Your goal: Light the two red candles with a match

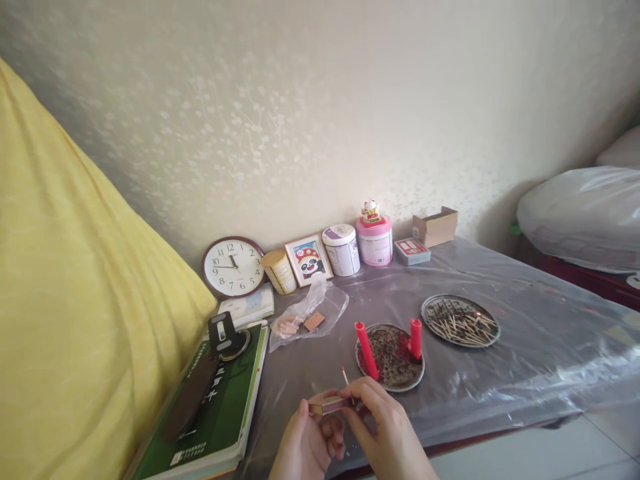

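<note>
At the bottom centre my left hand [306, 445] is closed round a small matchbox [327, 405]. My right hand [387, 427] pinches a match [345, 376] with a red head, held upright against the box. Just beyond my hands lies a round metal plate [391, 373] with two red candles: one leans at its left edge [366, 350], the other stands at its right [415, 338]. A second metal plate [460, 321] further right holds several loose matchsticks.
Plastic sheeting covers the table [525, 347]. A green book [220, 413] with a black stand on it lies at left beside a yellow cloth [75, 300]. A clear bag [307, 313], a wall clock [233, 267], tins, a framed picture and a cardboard box [436, 227] line the wall.
</note>
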Action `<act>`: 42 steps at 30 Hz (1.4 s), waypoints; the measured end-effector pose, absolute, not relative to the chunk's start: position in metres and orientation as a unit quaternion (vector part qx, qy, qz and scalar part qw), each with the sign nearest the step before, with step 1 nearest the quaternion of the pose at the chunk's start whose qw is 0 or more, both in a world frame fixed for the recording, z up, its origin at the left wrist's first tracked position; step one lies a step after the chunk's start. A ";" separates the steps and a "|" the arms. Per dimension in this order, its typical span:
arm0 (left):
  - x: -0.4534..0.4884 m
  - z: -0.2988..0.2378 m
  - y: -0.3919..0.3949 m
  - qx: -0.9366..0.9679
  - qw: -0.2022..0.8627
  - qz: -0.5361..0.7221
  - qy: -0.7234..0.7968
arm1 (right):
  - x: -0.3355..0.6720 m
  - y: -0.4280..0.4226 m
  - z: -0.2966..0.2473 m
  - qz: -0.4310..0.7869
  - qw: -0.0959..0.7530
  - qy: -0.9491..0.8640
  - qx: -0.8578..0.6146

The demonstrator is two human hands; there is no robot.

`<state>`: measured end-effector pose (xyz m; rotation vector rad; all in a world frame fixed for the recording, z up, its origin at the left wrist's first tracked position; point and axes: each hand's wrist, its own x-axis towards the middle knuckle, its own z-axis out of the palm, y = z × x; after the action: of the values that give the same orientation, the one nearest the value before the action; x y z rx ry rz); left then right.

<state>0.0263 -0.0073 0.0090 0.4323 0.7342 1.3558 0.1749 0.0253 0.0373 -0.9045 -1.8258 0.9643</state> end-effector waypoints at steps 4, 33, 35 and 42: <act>0.025 0.009 -0.007 0.190 0.713 0.592 0.324 | 0.173 0.027 0.036 0.389 0.428 -0.735 -0.354; 0.017 0.009 -0.009 0.248 0.671 0.615 0.332 | 0.173 0.032 0.031 0.392 0.421 -0.732 -0.366; 0.015 0.010 -0.007 0.216 0.644 0.648 0.344 | 0.173 0.032 0.033 0.386 0.421 -0.732 -0.371; 0.013 0.007 -0.006 0.165 0.612 0.689 0.351 | 0.174 0.031 0.035 0.401 0.415 -0.727 -0.372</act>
<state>0.0127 -0.0056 0.0073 0.3817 0.8102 1.5900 0.1737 0.0313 0.0349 -0.9335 -1.8263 1.0079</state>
